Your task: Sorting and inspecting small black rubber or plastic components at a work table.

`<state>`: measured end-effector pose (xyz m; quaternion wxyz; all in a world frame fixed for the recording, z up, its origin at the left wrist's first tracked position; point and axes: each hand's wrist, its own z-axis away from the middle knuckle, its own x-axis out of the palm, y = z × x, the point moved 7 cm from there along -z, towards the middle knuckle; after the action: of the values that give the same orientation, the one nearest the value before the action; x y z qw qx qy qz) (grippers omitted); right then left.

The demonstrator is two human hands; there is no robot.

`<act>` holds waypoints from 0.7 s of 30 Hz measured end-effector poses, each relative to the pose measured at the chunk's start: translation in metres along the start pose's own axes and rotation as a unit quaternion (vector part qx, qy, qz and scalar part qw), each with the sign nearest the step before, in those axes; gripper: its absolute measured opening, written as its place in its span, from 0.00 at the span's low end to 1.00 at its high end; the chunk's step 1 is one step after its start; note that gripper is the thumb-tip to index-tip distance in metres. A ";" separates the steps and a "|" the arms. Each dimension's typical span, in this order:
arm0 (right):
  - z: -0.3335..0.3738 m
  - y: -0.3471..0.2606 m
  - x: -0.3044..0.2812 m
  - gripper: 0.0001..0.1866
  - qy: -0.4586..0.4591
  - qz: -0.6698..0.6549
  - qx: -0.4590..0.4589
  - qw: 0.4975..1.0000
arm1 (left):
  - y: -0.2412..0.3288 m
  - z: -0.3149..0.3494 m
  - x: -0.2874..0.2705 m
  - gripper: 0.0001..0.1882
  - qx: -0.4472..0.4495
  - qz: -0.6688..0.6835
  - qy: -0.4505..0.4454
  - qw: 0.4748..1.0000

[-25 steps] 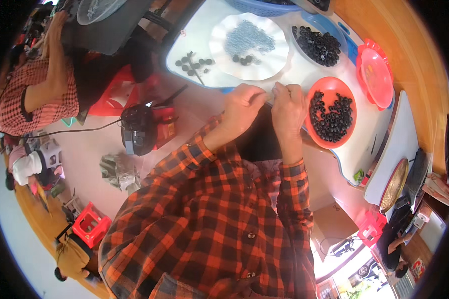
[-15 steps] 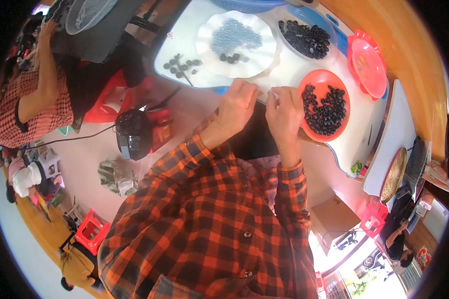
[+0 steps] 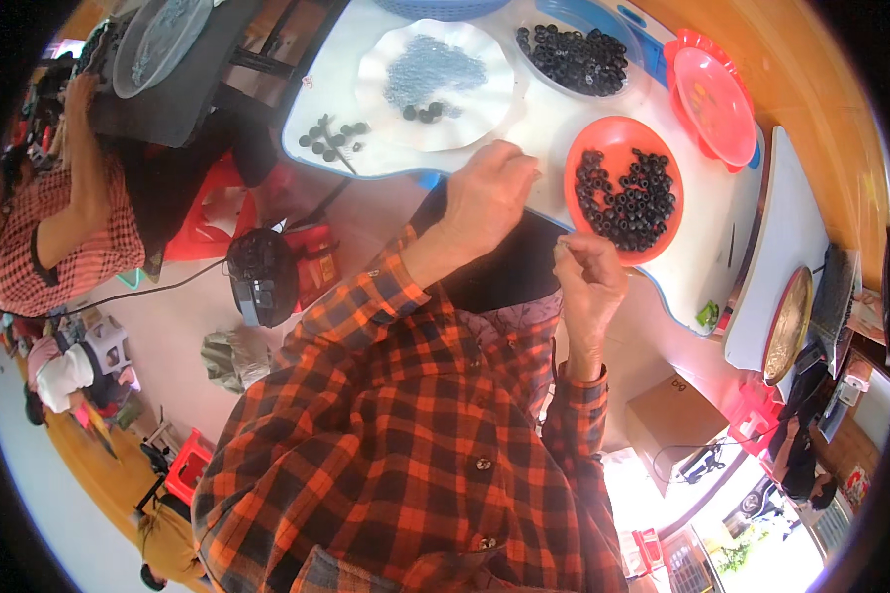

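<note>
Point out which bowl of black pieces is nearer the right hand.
The orange-red bowl, just beyond the right hand; the translucent bowl of black pieces sits farther back on the white table.

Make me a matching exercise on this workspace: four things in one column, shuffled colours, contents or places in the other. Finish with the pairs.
Column one
1. Orange dish
2. Wavy-edged white plate
3. Right hand
4. Cardboard box

Column two
A. Brown, toward the lower right of the view
B. Holds a heap of fine blue-grey bits and a few dark pieces
C. Holds many black ring-shaped pieces
D. Next to the near rim of the orange dish in the view

Pairs: 1-C, 2-B, 3-D, 4-A
</note>
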<state>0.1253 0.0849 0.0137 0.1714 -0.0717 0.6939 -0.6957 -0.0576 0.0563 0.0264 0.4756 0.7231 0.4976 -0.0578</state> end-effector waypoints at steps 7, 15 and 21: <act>0.002 0.009 -0.008 0.09 0.012 0.050 -0.014 0.999 | 0.028 -0.025 0.044 0.09 0.069 0.012 -0.070 0.995; 0.004 0.018 -0.010 0.12 0.005 0.055 -0.019 0.998 | 0.033 -0.033 0.069 0.09 0.035 -0.054 -0.143 0.988; 0.003 0.025 -0.021 0.12 0.027 0.085 -0.015 0.996 | 0.034 -0.030 0.084 0.11 0.017 -0.089 -0.146 0.985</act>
<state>0.1496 0.0900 -0.0076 0.2102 0.0034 0.7123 -0.6696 -0.0012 0.1327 0.0173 0.5237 0.6675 0.4846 -0.2129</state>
